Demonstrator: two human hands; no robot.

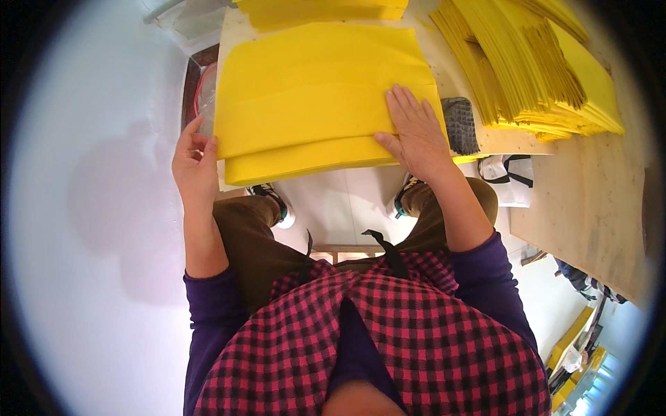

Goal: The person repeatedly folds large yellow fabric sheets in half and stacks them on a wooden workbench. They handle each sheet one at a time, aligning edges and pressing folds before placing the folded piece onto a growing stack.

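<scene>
A yellow folded sheet (312, 90), cloth-like, lies on top of a yellow stack (312, 163) at the near edge of the wooden table. My right hand (418, 135) rests flat on the sheet's right part, fingers stretched and thumb out to the side. At the left edge of the sheet is my left hand (194, 166), its index finger raised and the other fingers partly curled. The thumb tip comes up to the yellow edge, with a gap between it and the index finger; no grip on the sheet shows.
Folded yellow pieces (520, 69) are piled at the far right, with more yellow material (322, 10) at the back. A dark grey cloth (459, 125) lies beside my right hand. A white wall (90, 208) stands close on the left. A white bag (505, 182) hangs or stands below the table.
</scene>
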